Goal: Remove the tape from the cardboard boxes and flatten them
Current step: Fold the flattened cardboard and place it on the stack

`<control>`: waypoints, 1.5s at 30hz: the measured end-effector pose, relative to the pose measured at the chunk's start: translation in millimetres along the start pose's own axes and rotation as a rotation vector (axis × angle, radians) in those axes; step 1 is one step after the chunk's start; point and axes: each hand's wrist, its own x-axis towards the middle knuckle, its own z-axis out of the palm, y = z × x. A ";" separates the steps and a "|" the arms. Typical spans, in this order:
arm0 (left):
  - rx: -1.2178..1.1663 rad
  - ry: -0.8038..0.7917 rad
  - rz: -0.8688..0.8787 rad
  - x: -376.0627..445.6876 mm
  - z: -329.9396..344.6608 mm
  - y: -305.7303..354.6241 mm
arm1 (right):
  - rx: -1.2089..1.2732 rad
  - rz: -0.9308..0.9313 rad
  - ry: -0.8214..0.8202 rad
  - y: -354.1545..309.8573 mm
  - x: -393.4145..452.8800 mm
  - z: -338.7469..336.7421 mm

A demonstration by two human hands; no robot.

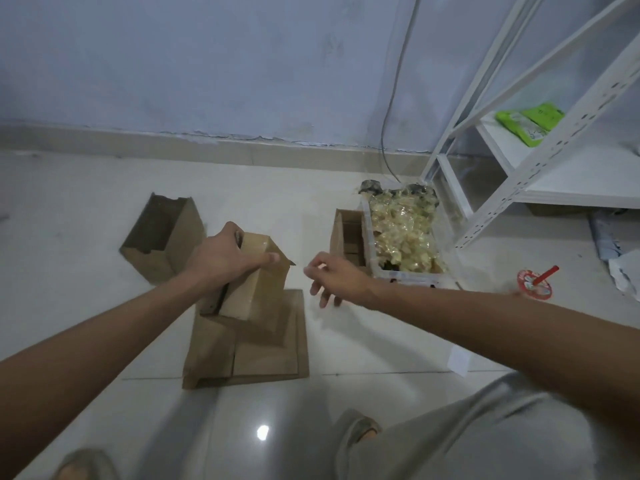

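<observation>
Small cardboard box (pixel 254 282) held upright above flattened cardboard (pixel 249 344) on floor. Left hand (pixel 221 258) grips its top edge; right hand (pixel 332 275) just right of box, thumb and forefinger pinched, whether on tape unclear. Likely peeling tape: brace box firmly, pull strip low along seam. Plastic bin (pixel 408 271) further right

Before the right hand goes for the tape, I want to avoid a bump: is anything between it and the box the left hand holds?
Nothing visible. Only bare floor shows between the right hand and the held box, which the left hand grips over the flattened cardboard.
</observation>
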 end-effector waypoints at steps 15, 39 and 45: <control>-0.538 -0.052 -0.166 -128.2 -129.2 -74.3 | 0.019 -0.187 0.085 -123.1 -78.7 141.2; -0.390 0.177 -0.197 -165.0 -115.4 -97.1 | 0.011 -0.274 0.108 -113.9 -102.1 147.5; -0.094 0.109 -0.034 -172.5 -89.6 -85.1 | -0.868 -0.327 0.368 -116.3 -99.4 149.3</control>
